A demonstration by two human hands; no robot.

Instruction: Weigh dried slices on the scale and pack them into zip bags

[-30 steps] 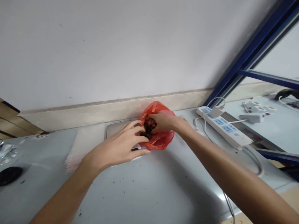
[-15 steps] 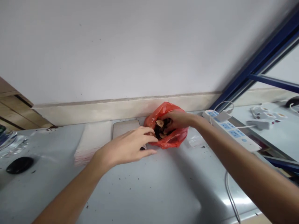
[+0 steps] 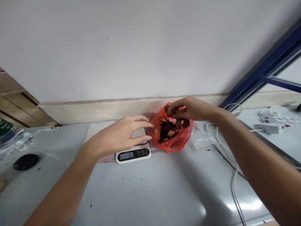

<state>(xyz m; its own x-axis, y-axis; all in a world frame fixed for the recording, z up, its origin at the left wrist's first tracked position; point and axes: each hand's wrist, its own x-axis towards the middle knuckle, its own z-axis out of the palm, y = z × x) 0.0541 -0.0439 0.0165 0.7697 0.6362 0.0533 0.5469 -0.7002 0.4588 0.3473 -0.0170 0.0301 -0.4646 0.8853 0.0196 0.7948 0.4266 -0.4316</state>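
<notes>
A red plastic bag (image 3: 182,142) stands open against the wall, with dark brown and tan dried pieces (image 3: 169,129) inside. They look like dried peel or slices; the exact kind is unclear. Above the bag's mouth, my right hand (image 3: 191,108) pinches a few of these brown pieces, one showing at the fingertips. My left hand (image 3: 122,133) has its fingers spread, tips by the bag's left side; whether they touch it is unclear. Beneath that hand lies a white digital kitchen scale (image 3: 134,156), its display reading 0.0 and its plate largely covered.
Pale sheets (image 3: 90,130) lie stacked left of the scale. A black oval object (image 3: 26,161) and a clear plastic bottle (image 3: 11,138) are at the far left. Right of the bag are a clear plastic bag (image 3: 203,141), white cables (image 3: 235,185), plugs (image 3: 274,128) and a blue frame (image 3: 249,75).
My right hand has risen from inside the red bag with brown pieces in its fingers. My left hand has shifted slightly left, and the scale's display now shows.
</notes>
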